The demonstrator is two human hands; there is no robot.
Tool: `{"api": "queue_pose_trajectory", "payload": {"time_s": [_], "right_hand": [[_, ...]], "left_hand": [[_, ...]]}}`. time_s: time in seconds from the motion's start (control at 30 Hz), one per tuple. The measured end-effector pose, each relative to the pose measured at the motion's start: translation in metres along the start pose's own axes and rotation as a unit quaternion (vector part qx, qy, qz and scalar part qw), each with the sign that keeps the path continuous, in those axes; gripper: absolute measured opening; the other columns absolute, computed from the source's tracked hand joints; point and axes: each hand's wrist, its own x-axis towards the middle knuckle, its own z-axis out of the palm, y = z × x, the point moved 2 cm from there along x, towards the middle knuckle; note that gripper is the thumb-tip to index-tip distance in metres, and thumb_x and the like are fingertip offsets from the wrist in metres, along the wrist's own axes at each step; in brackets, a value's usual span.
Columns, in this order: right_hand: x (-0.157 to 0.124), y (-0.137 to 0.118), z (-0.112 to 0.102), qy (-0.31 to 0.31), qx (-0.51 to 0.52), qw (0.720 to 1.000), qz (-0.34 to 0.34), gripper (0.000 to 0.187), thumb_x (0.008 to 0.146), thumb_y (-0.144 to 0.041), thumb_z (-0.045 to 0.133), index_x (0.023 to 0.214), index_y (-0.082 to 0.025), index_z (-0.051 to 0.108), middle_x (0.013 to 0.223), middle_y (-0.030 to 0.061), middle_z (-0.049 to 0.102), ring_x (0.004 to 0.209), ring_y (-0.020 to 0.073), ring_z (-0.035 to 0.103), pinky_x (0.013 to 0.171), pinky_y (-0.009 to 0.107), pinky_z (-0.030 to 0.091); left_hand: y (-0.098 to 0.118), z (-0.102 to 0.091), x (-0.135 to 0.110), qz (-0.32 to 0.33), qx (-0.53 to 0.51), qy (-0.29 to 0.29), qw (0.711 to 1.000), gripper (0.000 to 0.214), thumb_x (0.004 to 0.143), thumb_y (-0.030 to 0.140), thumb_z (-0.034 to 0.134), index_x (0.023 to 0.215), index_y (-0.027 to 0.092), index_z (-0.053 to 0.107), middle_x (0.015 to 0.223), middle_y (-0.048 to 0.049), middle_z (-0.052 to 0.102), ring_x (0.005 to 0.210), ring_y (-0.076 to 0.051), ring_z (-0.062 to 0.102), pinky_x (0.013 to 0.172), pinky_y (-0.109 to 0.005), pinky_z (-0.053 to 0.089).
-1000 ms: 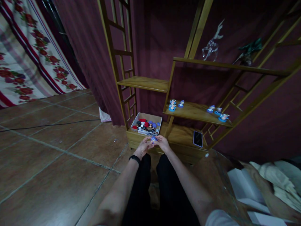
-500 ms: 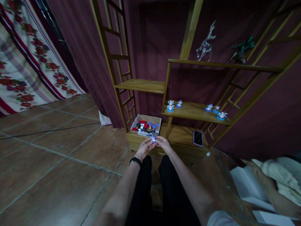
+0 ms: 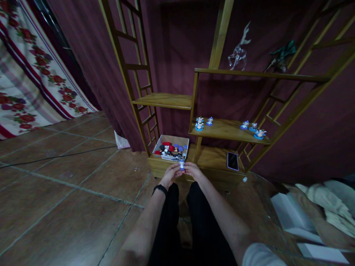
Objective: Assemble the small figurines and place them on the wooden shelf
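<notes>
Nearest, above the dark trouser legs (image 3: 195, 201), the left hand (image 3: 171, 174), with a black band (image 3: 160, 189) at its wrist, and the right hand (image 3: 193, 170) meet in front of the person. Their grip is narrow: the fingertips of both come together around a small figurine (image 3: 182, 164), white and purple. It lies within the grip, between the two sets of fingertips, its long axis roughly upright and its purple base down among the fingers. Neither hand is clearly nearer; the left one's fingers appear to reach lower, by the base, the right one's to its side.

Just beyond the grip, slightly to the left, a shallow box (image 3: 182, 141) of red, black and purple figures (image 3: 168, 147) rests on the cabinet base (image 3: 210, 157). A phone (image 3: 232, 161) lies farther right there. Higher and farther, the shelf (image 3: 224, 128) bears figurines at both ends; above stands a clear deer ornament (image 3: 238, 54).
</notes>
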Motion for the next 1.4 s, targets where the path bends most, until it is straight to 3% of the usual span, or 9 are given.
{"api": "queue_pose_trajectory", "payload": {"time_s": [0.23, 0.43, 0.63, 0.9, 1.4], "right_hand": [[0.003, 0.001, -0.003, -0.011, -0.002, 1.000, 0.025, 0.015, 0.064, -0.013, 0.065, 0.077, -0.016, 0.058, 0.063, 0.0009, 0.065, 0.054, 0.0103, 0.061, 0.059, 0.023, 0.050], [0.005, 0.001, 0.004, 0.017, 0.011, 0.999, 0.025, 0.014, 0.068, -0.013, 0.060, 0.081, -0.017, 0.059, 0.061, -0.0011, 0.064, 0.052, 0.0089, 0.059, 0.059, 0.022, 0.050], [0.003, -0.002, 0.007, 0.005, 0.028, 1.000, 0.007, 0.011, 0.072, -0.021, 0.058, 0.081, -0.015, 0.062, 0.073, 0.0037, 0.067, 0.063, 0.0109, 0.063, 0.065, 0.023, 0.052], [0.003, 0.000, 0.008, 0.015, 0.041, 0.999, 0.009, 0.007, 0.074, -0.020, 0.060, 0.079, -0.015, 0.061, 0.076, 0.0048, 0.068, 0.063, 0.0117, 0.063, 0.065, 0.025, 0.052], [0.010, 0.006, 0.006, 0.012, 0.071, 0.997, 0.023, 0.007, 0.072, -0.020, 0.062, 0.077, -0.016, 0.060, 0.073, 0.0018, 0.066, 0.062, 0.0094, 0.061, 0.067, 0.024, 0.050]], "left_hand": [[-0.001, -0.003, 0.003, -0.010, -0.001, 0.011, 1.000, 0.022, 0.069, 0.015, 0.066, 0.089, 0.012, 0.057, 0.073, -0.0099, 0.069, 0.063, -0.017, 0.067, 0.056, -0.022, 0.051], [-0.003, -0.001, 0.006, -0.005, -0.021, 0.037, 0.999, 0.018, 0.070, 0.020, 0.065, 0.084, 0.011, 0.058, 0.070, -0.0113, 0.068, 0.063, -0.017, 0.067, 0.060, -0.024, 0.052], [0.000, -0.002, 0.006, -0.018, -0.029, 0.035, 0.999, 0.019, 0.072, 0.024, 0.064, 0.082, 0.009, 0.059, 0.074, -0.0149, 0.069, 0.070, -0.019, 0.067, 0.065, -0.025, 0.052], [0.000, -0.002, 0.004, -0.018, -0.034, 0.063, 0.997, 0.019, 0.076, 0.028, 0.061, 0.081, 0.010, 0.057, 0.069, -0.0124, 0.068, 0.063, -0.017, 0.067, 0.059, -0.023, 0.051], [0.000, -0.001, 0.005, -0.032, -0.046, 0.048, 0.997, 0.019, 0.078, 0.027, 0.058, 0.086, 0.009, 0.060, 0.072, -0.0125, 0.069, 0.064, -0.016, 0.067, 0.057, -0.021, 0.051]]}}
